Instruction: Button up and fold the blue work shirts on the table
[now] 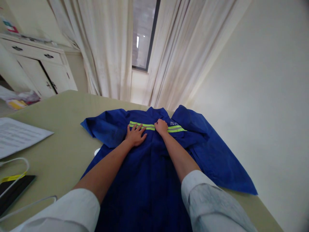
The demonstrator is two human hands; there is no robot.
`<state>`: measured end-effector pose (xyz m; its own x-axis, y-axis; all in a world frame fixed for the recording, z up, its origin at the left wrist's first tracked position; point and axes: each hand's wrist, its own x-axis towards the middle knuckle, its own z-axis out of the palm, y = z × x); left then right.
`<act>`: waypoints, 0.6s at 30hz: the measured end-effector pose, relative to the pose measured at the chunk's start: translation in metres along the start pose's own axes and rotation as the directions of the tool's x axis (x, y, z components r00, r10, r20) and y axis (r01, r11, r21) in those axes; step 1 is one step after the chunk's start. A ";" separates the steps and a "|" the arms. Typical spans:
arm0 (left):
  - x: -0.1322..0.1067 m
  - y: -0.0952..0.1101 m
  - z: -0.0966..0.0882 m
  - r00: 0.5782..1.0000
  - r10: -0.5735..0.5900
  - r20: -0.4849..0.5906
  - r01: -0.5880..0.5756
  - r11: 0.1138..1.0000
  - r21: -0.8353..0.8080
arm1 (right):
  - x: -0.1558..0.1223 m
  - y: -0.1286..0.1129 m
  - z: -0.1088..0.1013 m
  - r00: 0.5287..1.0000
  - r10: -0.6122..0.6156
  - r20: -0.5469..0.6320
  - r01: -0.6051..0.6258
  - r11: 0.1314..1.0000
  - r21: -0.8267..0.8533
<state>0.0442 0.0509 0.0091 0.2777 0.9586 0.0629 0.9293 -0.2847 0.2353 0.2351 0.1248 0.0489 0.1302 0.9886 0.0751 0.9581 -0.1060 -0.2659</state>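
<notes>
A blue work jacket [145,174] with a yellow-green reflective stripe [177,129] lies spread on the pale green table [65,141], its sleeves out to both sides. My left hand [135,134] rests flat on the cloth just below the stripe, fingers spread. My right hand [161,126] is closed, pinching the jacket fabric at the stripe near the middle of the chest. Both forearms reach forward over the jacket's lower part.
Printed paper sheets [16,135] lie at the table's left. A dark flat device [14,191] and white cables [18,162] sit near the front left edge. A white cabinet [36,64] and curtains [106,48] stand behind; a wall is on the right.
</notes>
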 end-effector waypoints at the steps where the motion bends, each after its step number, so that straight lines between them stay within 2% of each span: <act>1: 0.003 -0.002 -0.001 1.000 -0.006 0.006 0.006 1.000 -0.003 | 0.005 0.001 -0.004 1.000 -0.006 0.014 0.006 1.000 0.016; 4: 0.017 -0.011 -0.006 0.999 -0.029 0.018 0.029 1.000 -0.004 | 0.006 0.003 -0.022 0.997 -0.067 0.025 0.065 0.996 0.066; 6: 0.027 -0.018 -0.008 0.999 -0.034 0.017 0.034 0.999 0.002 | -0.018 0.004 -0.038 0.983 -0.185 0.004 0.183 0.974 0.135; 7: 0.031 -0.022 -0.009 0.999 -0.033 0.015 0.033 0.999 0.006 | -0.040 0.006 -0.045 0.962 -0.273 -0.004 0.270 0.946 0.181; 8: 0.035 -0.025 -0.010 0.999 -0.030 0.014 0.030 1.000 0.010 | -0.067 0.009 -0.052 0.925 -0.381 -0.008 0.372 0.899 0.232; 10: 0.039 -0.028 -0.012 1.000 -0.022 0.005 0.021 0.999 0.028 | -0.132 0.019 -0.061 0.793 -0.608 0.022 0.576 0.762 0.298; 11: 0.039 -0.028 -0.015 1.000 -0.009 -0.014 0.010 0.999 0.044 | -0.165 0.026 -0.063 0.692 -0.720 0.057 0.676 0.673 0.301; 12: 0.038 -0.026 -0.017 0.999 0.011 -0.042 -0.009 0.998 0.065 | -0.196 0.034 -0.064 0.569 -0.815 0.113 0.764 0.574 0.294; 13: 0.034 -0.022 -0.021 0.996 0.039 -0.075 -0.033 0.996 0.087 | -0.223 0.043 -0.066 0.458 -0.873 0.170 0.824 0.488 0.287; 14: 0.029 -0.017 -0.025 0.992 0.067 -0.105 -0.056 0.993 0.104 | -0.244 0.051 -0.067 0.374 -0.900 0.225 0.858 0.428 0.286; 15: 0.022 -0.010 -0.031 0.988 0.087 -0.125 -0.073 0.991 0.112 | -0.259 0.060 -0.069 0.328 -0.906 0.267 0.870 0.400 0.288; 16: 0.013 -0.002 -0.036 0.986 0.098 -0.133 -0.084 0.991 0.107 | -0.269 0.068 -0.072 0.321 -0.902 0.289 0.868 0.403 0.290; 18: -0.013 0.016 -0.049 0.987 0.119 -0.113 -0.110 0.991 0.076 | -0.278 0.082 -0.079 0.388 -0.881 0.271 0.835 0.460 0.301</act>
<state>0.0441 0.0344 0.0595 0.3568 0.9127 0.1991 0.9088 -0.3885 0.1523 0.2972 -0.1668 0.0817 -0.8626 0.5059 0.0031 0.4733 0.8090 -0.3486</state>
